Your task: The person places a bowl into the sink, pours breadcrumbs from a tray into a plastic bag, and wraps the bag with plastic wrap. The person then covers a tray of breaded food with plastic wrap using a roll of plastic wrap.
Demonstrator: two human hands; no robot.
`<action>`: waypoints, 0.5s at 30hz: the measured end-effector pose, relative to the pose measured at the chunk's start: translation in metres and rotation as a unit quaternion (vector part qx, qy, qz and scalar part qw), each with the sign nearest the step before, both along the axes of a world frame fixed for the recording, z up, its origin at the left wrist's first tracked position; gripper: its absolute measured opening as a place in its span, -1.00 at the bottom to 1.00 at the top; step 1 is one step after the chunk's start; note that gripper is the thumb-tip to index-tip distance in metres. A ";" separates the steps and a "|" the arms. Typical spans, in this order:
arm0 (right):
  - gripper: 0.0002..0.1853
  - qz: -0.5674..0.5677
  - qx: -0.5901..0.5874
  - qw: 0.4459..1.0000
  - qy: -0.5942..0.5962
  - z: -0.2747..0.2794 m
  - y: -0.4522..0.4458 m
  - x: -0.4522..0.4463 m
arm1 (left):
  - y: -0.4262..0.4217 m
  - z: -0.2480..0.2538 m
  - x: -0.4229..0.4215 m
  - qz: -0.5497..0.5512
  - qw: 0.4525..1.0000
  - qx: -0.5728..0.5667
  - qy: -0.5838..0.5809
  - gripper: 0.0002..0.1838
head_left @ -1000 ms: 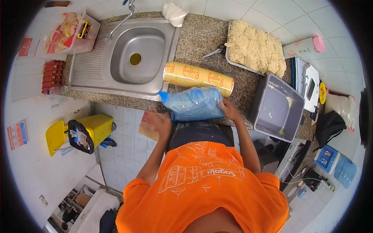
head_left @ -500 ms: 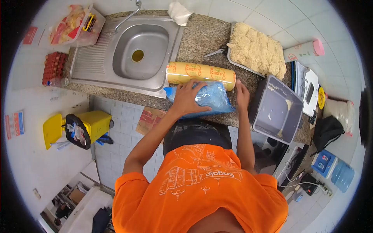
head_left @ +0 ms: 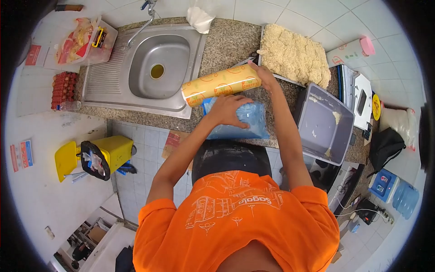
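Note:
A blue plastic-wrapped package (head_left: 249,121) lies at the counter's front edge, close to my body. My left hand (head_left: 226,110) rests on its upper left part with fingers spread. Behind the package, a yellow film roll (head_left: 222,85) lies at a slant, its right end farther back than its left. My right hand (head_left: 264,76) is at the roll's right end, with fingers closed on that end. The roll's left end reaches the sink's front right rim.
The steel sink (head_left: 195,77) is at the left. Behind my right hand stand a tray of crumb-coated food (head_left: 294,54) and partly hidden scissors (head_left: 250,59). A grey tub (head_left: 324,124) sits at the right, with a white paper (head_left: 199,19) by the wall.
My right hand has moved back and taken the roll's right end, and the roll has turned from nearly level to slanted. My left hand, earlier off the package, now rests on it.

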State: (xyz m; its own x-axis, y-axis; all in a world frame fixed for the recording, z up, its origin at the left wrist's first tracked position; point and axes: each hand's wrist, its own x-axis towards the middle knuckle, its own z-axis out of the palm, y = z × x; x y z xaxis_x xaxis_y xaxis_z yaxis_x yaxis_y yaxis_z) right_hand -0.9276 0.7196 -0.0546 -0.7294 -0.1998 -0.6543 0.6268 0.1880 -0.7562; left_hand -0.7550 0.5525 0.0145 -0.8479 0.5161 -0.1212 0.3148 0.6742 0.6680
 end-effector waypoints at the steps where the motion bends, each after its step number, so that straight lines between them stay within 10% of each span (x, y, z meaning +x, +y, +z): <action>1: -0.42 0.016 -0.043 0.996 0.073 -0.003 0.007 0.007 | -0.002 -0.005 0.001 0.027 0.998 0.019 0.056 -0.06; 8: -0.51 0.034 -0.061 0.976 0.204 -0.012 -0.003 0.024 | 0.021 -0.006 0.051 0.236 0.948 -0.052 0.209 0.05; 11: -0.30 0.059 0.220 0.961 0.154 -0.035 -0.023 -0.024 | 0.021 -0.009 0.042 0.214 0.959 -0.038 0.184 0.07; 15: -0.28 0.091 -0.026 0.992 0.081 0.005 -0.029 -0.033 | 0.009 -0.010 0.032 0.207 0.966 -0.033 0.155 0.08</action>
